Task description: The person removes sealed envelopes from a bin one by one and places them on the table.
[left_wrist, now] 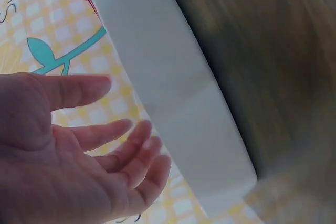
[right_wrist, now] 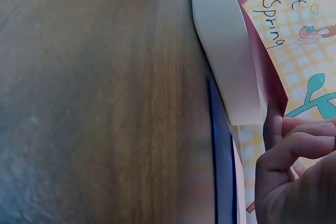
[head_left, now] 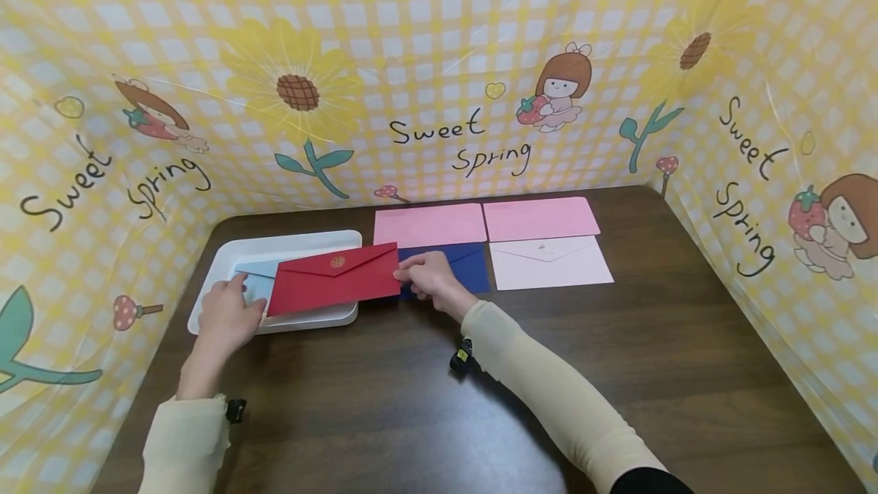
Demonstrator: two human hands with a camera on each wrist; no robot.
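Note:
A red envelope point(head_left: 334, 280) with a gold emblem on its flap slants over the white tray point(head_left: 309, 319), its right end past the tray's rim. My right hand point(head_left: 434, 280) pinches that right end between thumb and fingers, also seen in the right wrist view, where the red envelope point(right_wrist: 269, 72) rises behind the tray wall. Over the tray's left side, my left hand point(head_left: 229, 315) has its fingers apart and slightly bent, holding nothing. It is nearest a light blue envelope point(head_left: 259, 280) in the tray, partly covered by the red one.
Right of the tray, two pink envelopes point(head_left: 430, 226) lie along the table's back. In front of them are a dark blue envelope point(head_left: 469, 265), partly behind my right hand, and a white envelope point(head_left: 551, 264). A yellow checked cloth point(head_left: 439, 44) surrounds the wooden table point(head_left: 384, 402).

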